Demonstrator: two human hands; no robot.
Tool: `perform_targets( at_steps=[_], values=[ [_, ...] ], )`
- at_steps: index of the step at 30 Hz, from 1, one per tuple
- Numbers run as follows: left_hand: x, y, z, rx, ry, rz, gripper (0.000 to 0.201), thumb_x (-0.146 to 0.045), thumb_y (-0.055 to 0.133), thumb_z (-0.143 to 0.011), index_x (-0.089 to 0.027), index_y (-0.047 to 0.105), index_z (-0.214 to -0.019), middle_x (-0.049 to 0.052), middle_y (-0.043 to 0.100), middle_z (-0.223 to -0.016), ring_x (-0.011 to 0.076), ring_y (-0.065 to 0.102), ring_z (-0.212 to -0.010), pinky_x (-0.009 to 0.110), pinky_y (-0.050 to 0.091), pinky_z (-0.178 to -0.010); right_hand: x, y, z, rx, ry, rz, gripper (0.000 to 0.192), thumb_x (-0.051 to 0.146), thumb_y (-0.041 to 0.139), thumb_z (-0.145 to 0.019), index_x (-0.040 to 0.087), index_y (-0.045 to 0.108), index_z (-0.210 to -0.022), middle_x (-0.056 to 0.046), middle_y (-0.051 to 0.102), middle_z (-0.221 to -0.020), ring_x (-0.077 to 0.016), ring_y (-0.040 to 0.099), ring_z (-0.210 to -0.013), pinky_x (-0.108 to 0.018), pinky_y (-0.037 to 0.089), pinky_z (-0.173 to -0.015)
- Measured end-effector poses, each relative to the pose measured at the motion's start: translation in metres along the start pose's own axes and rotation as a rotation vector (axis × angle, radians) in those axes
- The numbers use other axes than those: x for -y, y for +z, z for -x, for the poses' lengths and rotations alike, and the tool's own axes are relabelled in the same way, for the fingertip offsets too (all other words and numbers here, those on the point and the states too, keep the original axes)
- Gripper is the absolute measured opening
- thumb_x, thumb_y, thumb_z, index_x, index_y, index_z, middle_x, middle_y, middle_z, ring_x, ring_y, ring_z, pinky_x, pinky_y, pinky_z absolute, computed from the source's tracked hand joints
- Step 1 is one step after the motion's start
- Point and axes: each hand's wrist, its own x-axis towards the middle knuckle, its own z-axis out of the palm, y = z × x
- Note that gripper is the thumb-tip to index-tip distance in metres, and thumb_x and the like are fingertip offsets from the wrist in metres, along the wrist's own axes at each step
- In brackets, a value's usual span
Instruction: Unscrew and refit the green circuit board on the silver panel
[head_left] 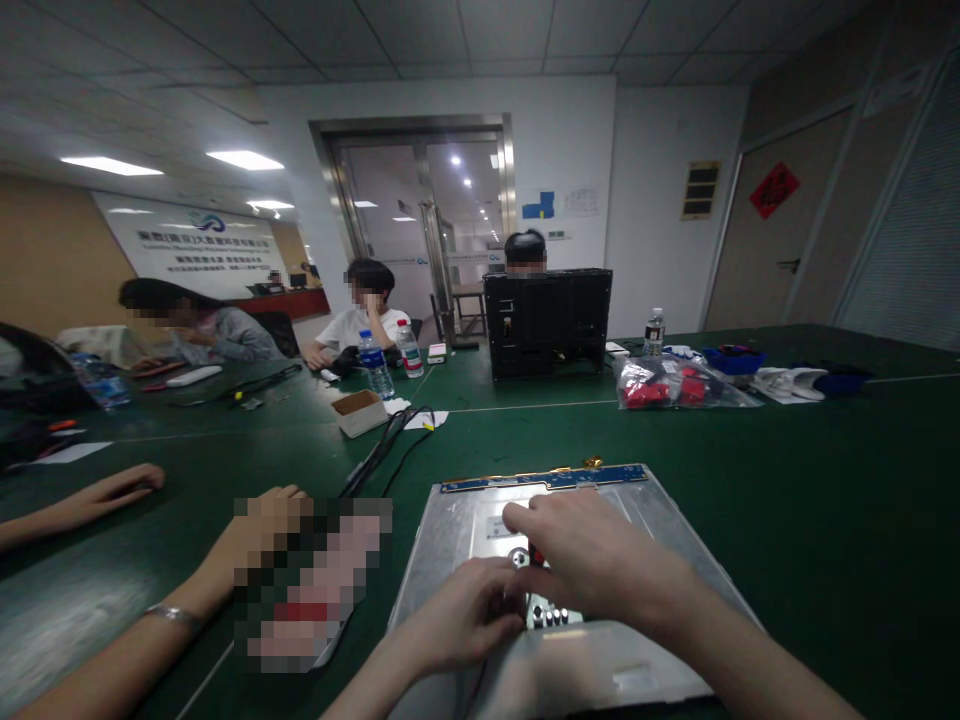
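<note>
In front of me a silver metal display panel (442, 530) lies flat on the green table, a narrow blue circuit board (517, 482) along its far edge. Over the panel's middle, my right hand (581, 545) is closed; a bit of red shows beneath its fingers, too covered to name. My left hand (480, 610) has curled fingers close against the right fingertips, and whatever they grip is hidden. Just below the fingers sits a small metal piece with several dark holes (551, 615). A round metal part (517, 556) shows between the two hands.
Left of the panel rests another person's hand (274, 525) beside a blurred-out flat object (349, 560). Black cables (386, 445), a small open box (360, 412) and bottles (375, 365) lie beyond. A black monitor-like unit (547, 325) and a plastic bag (675, 385) stand farther back.
</note>
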Motion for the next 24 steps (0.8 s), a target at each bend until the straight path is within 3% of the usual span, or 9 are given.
perform_targets(
  at_steps=[2,6,12,14,19,24],
  values=[
    [0.001,0.001,0.0,0.003,-0.018,0.015,0.015,-0.013,0.055,-0.076,-0.016,0.062,-0.089,0.004,0.065,-0.086,0.016,0.056,-0.072,0.022,0.044,-0.063,0.0,0.001,-0.002,-0.015,0.023,0.009,0.018,0.034,0.057,-0.082,0.02,0.061,-0.092,-0.005,0.069,-0.08,-0.0214,0.064,-0.072,-0.027,0.033,-0.053],
    [0.002,0.003,0.001,0.037,-0.069,0.032,0.015,-0.012,0.052,-0.078,-0.016,0.06,-0.09,0.003,0.064,-0.085,0.0148,0.057,-0.069,0.022,0.044,-0.061,0.001,0.003,-0.006,-0.021,0.038,0.004,0.033,0.048,0.049,-0.087,0.019,0.065,-0.085,-0.005,0.069,-0.072,-0.0218,0.065,-0.07,-0.028,0.035,-0.054],
    [-0.002,0.001,-0.002,0.047,-0.044,-0.035,0.012,-0.008,0.054,-0.072,-0.015,0.061,-0.08,0.001,0.063,-0.075,0.0149,0.055,-0.065,0.022,0.04,-0.058,0.004,0.002,-0.008,-0.018,0.018,0.031,0.016,0.029,0.051,-0.085,0.019,0.063,-0.09,-0.006,0.07,-0.078,-0.0211,0.065,-0.069,-0.027,0.033,-0.054],
    [-0.005,0.0,-0.002,0.027,-0.02,-0.028,0.012,-0.009,0.055,-0.072,-0.015,0.06,-0.081,0.001,0.062,-0.075,0.0143,0.053,-0.064,0.022,0.039,-0.058,0.005,0.0,-0.007,0.0,0.007,-0.007,0.018,0.024,0.052,-0.081,0.019,0.06,-0.097,-0.007,0.07,-0.082,-0.0214,0.065,-0.071,-0.027,0.032,-0.053],
    [-0.011,-0.003,-0.001,-0.021,-0.024,-0.052,0.008,-0.014,0.057,-0.075,-0.015,0.061,-0.082,0.002,0.063,-0.077,0.0161,0.054,-0.068,0.023,0.039,-0.06,0.004,-0.004,-0.004,0.066,-0.061,-0.173,0.031,0.022,0.055,-0.077,0.017,0.052,-0.108,-0.008,0.068,-0.089,-0.0212,0.064,-0.079,-0.026,0.033,-0.055],
    [-0.012,-0.005,0.0,-0.022,-0.025,-0.052,0.012,-0.013,0.056,-0.076,-0.015,0.063,-0.086,0.003,0.064,-0.081,0.0168,0.055,-0.07,0.023,0.041,-0.063,0.001,-0.001,-0.003,0.019,-0.047,-0.142,0.026,0.031,0.055,-0.08,0.019,0.052,-0.102,-0.006,0.069,-0.084,-0.022,0.064,-0.074,-0.027,0.031,-0.052]
  ],
)
